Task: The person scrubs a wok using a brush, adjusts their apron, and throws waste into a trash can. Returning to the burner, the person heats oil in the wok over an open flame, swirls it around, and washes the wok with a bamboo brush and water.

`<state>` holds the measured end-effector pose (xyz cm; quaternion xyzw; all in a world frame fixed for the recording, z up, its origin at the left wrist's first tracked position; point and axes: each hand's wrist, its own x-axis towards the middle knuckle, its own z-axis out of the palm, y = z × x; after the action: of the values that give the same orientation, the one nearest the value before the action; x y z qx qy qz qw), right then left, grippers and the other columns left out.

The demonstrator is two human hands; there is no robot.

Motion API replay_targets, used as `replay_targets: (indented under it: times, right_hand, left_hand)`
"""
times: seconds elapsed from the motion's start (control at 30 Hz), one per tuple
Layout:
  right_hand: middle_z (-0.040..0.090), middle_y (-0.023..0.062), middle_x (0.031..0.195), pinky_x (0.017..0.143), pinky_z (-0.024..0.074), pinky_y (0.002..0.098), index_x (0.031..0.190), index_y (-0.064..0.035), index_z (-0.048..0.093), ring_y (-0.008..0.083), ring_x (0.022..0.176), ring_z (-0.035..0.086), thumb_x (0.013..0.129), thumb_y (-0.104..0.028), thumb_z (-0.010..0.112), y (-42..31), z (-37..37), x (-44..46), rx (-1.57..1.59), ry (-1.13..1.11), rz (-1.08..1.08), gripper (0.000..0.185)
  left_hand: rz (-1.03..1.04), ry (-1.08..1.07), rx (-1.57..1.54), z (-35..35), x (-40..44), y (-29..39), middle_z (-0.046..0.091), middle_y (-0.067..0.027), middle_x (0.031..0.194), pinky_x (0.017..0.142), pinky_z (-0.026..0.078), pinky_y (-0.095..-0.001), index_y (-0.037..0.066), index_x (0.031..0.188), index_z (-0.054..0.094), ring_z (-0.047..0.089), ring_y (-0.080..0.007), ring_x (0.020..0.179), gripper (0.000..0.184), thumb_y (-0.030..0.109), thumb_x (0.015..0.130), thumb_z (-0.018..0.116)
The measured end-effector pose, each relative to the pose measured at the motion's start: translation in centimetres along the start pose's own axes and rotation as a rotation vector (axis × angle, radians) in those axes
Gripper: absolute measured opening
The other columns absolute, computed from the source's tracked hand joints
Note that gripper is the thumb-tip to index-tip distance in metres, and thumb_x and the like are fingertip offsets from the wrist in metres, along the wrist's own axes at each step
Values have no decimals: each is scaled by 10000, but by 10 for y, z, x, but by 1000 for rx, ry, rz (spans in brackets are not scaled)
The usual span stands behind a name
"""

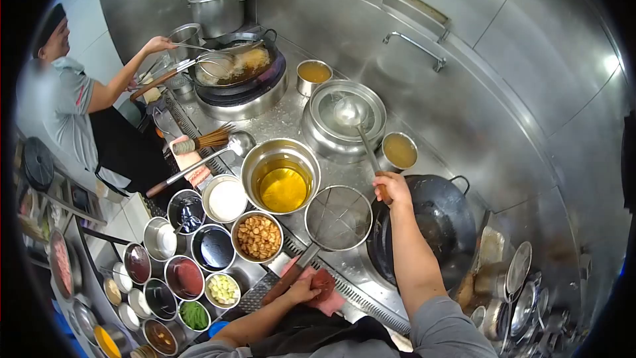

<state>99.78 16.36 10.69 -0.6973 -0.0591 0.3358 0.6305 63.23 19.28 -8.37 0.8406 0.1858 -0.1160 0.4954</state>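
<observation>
My right hand is closed round the wooden grip of a long-handled ladle. The ladle's bowl is over a wide steel pot of clear liquid at the back. Close to my body, my left hand is closed on a bunched pink-red cloth. Beside that hand lies the wooden handle of a round mesh strainer, whose mesh is between the oil pot and the wok. A black wok sits below my right forearm, its inside dark and wet.
A steel pot of yellow oil, a bowl of fried cubes and several sauce and ingredient containers stand to the left. Another ladle and a bamboo brush lie behind them. A co-worker handles a skimmer over another wok. Utensils hang at right.
</observation>
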Motion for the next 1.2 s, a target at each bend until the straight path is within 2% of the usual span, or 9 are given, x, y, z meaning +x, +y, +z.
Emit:
replay_targets:
  times: [0.1,0.17,0.23,0.37,0.63,0.77,0.93,1.03,1.2]
  right_hand:
    - [575,94,707,361,387,264,990,63,560,164,470,523,739,-70,606,7,-13,-39,331,33,-13,287]
    - [578,97,735,362,385,261,1011,60,554,162,476,520,744,-76,604,8,-38,-77,428,42,-38,305]
    - [580,106,794,359,374,248,1050,55,544,155,493,514,753,-92,599,7,-65,-130,510,35,-80,336]
    - [575,118,804,352,373,242,1079,69,529,151,490,520,753,-88,602,13,-122,-233,541,127,-155,369]
    - [581,164,793,474,455,356,1181,49,505,241,539,558,760,-39,591,81,-248,-356,-402,511,-198,438]
    - [568,251,987,762,472,472,1285,-2,406,448,851,563,729,-10,562,161,-295,-412,-899,773,-397,578]
    - [557,271,945,694,475,495,1329,-7,324,452,796,568,730,-3,553,281,-282,-516,-838,856,-254,642]
    - [552,244,848,654,470,491,1289,-13,406,430,762,565,708,7,557,316,-286,-560,-910,761,23,600]
    - [559,192,936,656,491,456,1303,-41,419,376,779,584,718,11,561,372,-310,-577,-1078,702,-1,604]
  left_hand:
    - [-136,10,-621,10,-1,-20,657,-127,855,699,505,-375,38,1182,473,646,-256,785,531,268,767,711]
    - [-379,-191,-1013,-39,-19,31,547,2,598,407,338,-232,53,1039,586,469,-87,446,299,193,797,692]
    - [-440,-70,-1227,-52,-31,48,554,-22,606,438,368,-260,75,1039,584,492,-108,473,282,156,786,677]
    - [-409,18,-1176,-71,-43,80,473,52,593,451,382,-239,94,879,564,453,-75,482,182,177,764,678]
    - [-189,132,-907,-12,-4,157,608,-34,827,526,470,-233,57,1084,535,591,-129,660,301,22,798,623]
    - [-355,60,-1007,40,14,200,628,-89,1002,598,517,-313,72,1148,535,634,-195,801,335,279,888,581]
    - [-371,-44,-734,87,2,264,643,-56,1025,687,477,-508,120,1198,479,641,-230,812,430,453,930,433]
    - [-393,-119,-718,99,25,254,664,-47,935,666,454,-424,108,1099,548,651,-250,785,469,496,942,337]
    - [-363,-212,-863,111,55,256,661,-93,902,677,473,-427,78,1044,549,652,-296,815,206,175,887,458]
